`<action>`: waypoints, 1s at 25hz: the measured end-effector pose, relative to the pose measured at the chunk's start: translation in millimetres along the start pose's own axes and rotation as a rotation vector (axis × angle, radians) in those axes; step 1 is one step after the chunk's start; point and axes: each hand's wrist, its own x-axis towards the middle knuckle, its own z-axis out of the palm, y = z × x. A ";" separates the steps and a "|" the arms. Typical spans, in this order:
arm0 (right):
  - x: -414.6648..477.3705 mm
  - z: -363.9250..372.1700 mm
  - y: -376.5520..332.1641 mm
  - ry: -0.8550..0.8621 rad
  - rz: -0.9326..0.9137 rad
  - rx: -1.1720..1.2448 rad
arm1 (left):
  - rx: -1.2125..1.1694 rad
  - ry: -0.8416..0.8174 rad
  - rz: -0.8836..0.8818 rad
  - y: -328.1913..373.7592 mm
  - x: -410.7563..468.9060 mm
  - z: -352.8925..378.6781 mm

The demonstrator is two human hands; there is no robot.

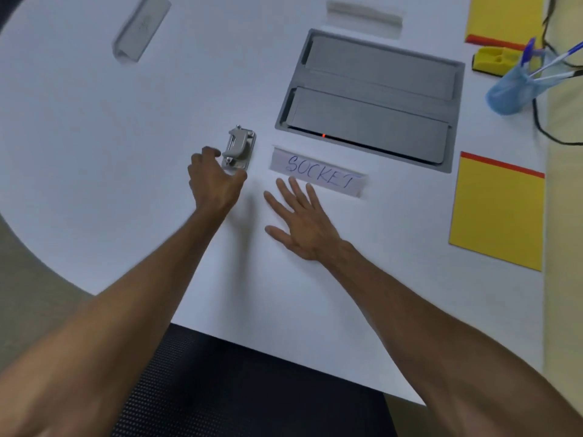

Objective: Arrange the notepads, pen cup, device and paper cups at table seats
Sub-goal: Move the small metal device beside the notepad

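While the left hand (214,178) is curled beside the grey device (238,148), its fingers (209,152) are held apart in a loose hook, with the fingertips at the device's near-left edge and the thumb just under its near end; whether they touch it cannot be told, and nothing is clamped. The pose is judged to be for seating or nudging the device at this seat. The right hand (303,222) is laid flat, fingers (295,190) spread and empty, probably for balance. Just beyond those fingertips a label (318,173) is read as "SOCKET", marking the grey hatch (372,99) behind it. Well to the right of the fingers a yellow notepad (497,212) is set square to the table (94,137) edge. Farther off, a blue pen cup (512,89) is seen beside a second notepad (504,17). No brand is legible.
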 end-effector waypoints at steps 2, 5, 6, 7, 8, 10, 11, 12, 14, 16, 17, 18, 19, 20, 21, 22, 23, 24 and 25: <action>1.2 5.5 -4.1 0.040 0.026 -0.050 | 0.011 -0.037 -0.004 -0.9 14.0 8.4; 1.6 9.1 -5.7 0.068 0.049 -0.101 | 0.006 -0.042 0.000 0.7 26.3 22.0; 2.1 9.0 -5.5 0.068 0.052 -0.099 | 0.012 -0.017 -0.008 1.9 28.0 25.4; 3.2 9.6 -5.6 0.069 0.053 -0.091 | 0.023 0.018 -0.017 3.1 30.6 27.9; 3.5 9.8 -5.5 0.072 0.055 -0.086 | 0.037 0.048 -0.027 4.7 33.4 29.3; 3.1 10.1 -5.5 0.075 0.056 -0.085 | 0.072 0.057 -0.050 8.4 40.1 30.1; 3.1 10.4 -5.6 0.079 0.058 -0.086 | 0.106 0.038 -0.059 10.4 44.9 30.0; 3.2 10.5 -5.8 0.084 0.060 -0.087 | 0.151 0.016 -0.063 12.6 49.6 29.3; 3.5 10.2 -6.0 0.093 0.065 -0.083 | 0.225 -0.028 -0.067 16.5 58.0 27.7; 4.2 10.3 -5.7 0.088 0.070 -0.076 | 0.243 -0.072 -0.064 19.4 63.6 26.2; 4.5 10.2 -6.0 0.084 0.071 -0.076 | 0.245 -0.091 -0.055 19.7 65.4 25.6; 4.5 10.1 -6.2 0.084 0.071 -0.079 | 0.244 -0.105 -0.044 19.1 67.5 25.6; 4.7 10.5 -6.3 0.086 0.072 -0.080 | 0.243 -0.109 -0.030 19.1 69.2 25.7; 4.9 10.6 -6.0 0.089 0.073 -0.081 | 0.246 -0.108 -0.021 19.3 70.5 25.6; 5.1 10.9 -5.8 0.089 0.074 -0.081 | 0.252 -0.109 -0.018 20.0 70.7 25.2; 5.3 11.3 -5.6 0.088 0.074 -0.082 | 0.256 -0.113 -0.021 20.2 70.3 24.7; 5.4 11.9 -5.4 0.085 0.075 -0.080 | 0.258 -0.117 -0.024 19.7 70.0 24.2; 5.4 12.3 -5.5 0.082 0.075 -0.077 | 0.254 -0.124 -0.030 17.9 69.7 24.4; 5.6 12.8 -5.4 0.082 0.073 -0.075 | 0.245 -0.129 -0.038 17.1 68.8 22.3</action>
